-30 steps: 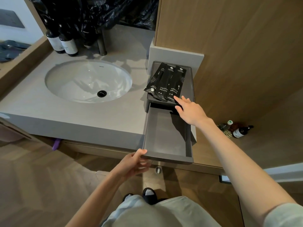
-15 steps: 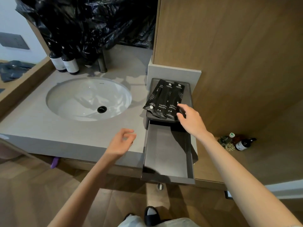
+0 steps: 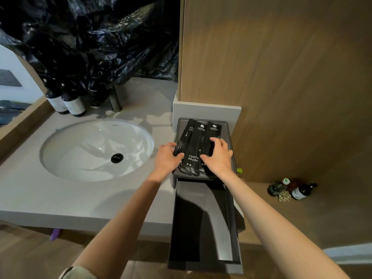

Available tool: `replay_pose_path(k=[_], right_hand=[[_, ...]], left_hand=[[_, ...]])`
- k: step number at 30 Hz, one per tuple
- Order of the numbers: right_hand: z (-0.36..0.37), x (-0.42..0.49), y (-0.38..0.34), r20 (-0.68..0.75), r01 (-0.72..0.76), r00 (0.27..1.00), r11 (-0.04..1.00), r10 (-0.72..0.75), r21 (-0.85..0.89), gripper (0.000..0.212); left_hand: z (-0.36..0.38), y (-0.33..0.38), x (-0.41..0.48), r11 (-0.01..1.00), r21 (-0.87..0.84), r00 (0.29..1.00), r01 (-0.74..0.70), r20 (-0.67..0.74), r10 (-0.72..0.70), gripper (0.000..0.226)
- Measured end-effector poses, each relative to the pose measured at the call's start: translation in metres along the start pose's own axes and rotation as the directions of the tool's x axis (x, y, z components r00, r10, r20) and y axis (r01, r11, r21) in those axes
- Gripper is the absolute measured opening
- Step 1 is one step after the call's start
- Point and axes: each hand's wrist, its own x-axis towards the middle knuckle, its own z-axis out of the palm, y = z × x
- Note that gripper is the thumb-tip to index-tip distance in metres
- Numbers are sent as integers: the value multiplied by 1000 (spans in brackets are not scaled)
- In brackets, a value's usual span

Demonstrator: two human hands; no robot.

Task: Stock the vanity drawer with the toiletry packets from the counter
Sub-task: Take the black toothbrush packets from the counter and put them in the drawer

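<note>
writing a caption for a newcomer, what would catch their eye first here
The left hand and right hand gripping the black toothbrush packets on a dark tray beside the sink. Just in front, the grey drawer stands pulled out, nothing visible inside. Crumpled black plastic fills the wall behind the sink.

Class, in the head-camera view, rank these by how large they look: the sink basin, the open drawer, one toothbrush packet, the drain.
1. the sink basin and the open drawer look about alike; the drawer sits nearer the camera, so I leave them unranked.
2. toothbrush packet
3. drain
</note>
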Motion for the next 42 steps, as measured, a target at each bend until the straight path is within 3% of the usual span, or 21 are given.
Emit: replay_pose_path(k=[5,11,14,20,28,31,42], right_hand=[[-18,9,1,87,-47,995,999,47,5,86],[-32,6,4,89,-111,991,979,97,172,105],[-36,3,8,67,-168,985,957,156,238,101],[-52,-8,14,107,-225,974,929,202,293,89],[-78,-44,18,88,-126,992,867,95,482,74],[-93,-64,20,82,-86,995,861,51,501,68],[-108,-112,32,94,-52,996,852,4,522,69]], left_hand=[[-3,2,0,1000,-13,1000,3,29,-2,52],[-7,1,-2,1000,-11,999,28,37,-28,51],[-6,-1,-4,997,60,999,-48,-22,49,53],[4,11,-9,908,387,952,-160,-182,246,45],[23,32,-6,804,594,973,-28,-169,159,91],[23,37,-3,779,626,976,-24,-152,152,90],[13,42,5,829,558,1000,-26,4,29,67]])
